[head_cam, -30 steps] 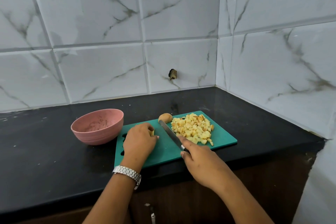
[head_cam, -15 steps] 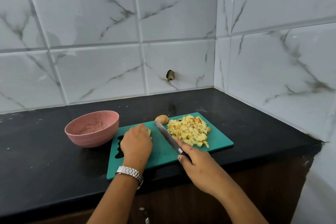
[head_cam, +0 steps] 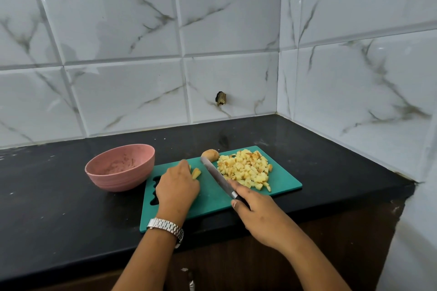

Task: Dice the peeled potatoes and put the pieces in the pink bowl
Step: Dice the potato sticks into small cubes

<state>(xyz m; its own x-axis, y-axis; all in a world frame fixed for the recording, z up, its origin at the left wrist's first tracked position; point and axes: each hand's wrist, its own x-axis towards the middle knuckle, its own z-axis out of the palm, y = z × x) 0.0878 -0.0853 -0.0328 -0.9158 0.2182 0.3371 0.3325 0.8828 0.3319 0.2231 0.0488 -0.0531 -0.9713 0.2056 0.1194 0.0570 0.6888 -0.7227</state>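
In the middle of the frame, the left hand (head_cam: 177,186) curls its fingers over a potato piece (head_cam: 196,173) on the green board (head_cam: 212,205). The right hand (head_cam: 257,215) grips the knife (head_cam: 217,176) beside the potato cubes (head_cam: 246,170). The pink bowl (head_cam: 123,183) sits left of the board on the table (head_cam: 71,208).

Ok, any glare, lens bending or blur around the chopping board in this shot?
Head view: the wide lens bows the wall tiles and the counter edge; small glare spots on the glossy tiles; soft, even light, no hard shadows; the left hand on its potato piece, the knife in the right hand and the diced pile look sharp, no motion blur.
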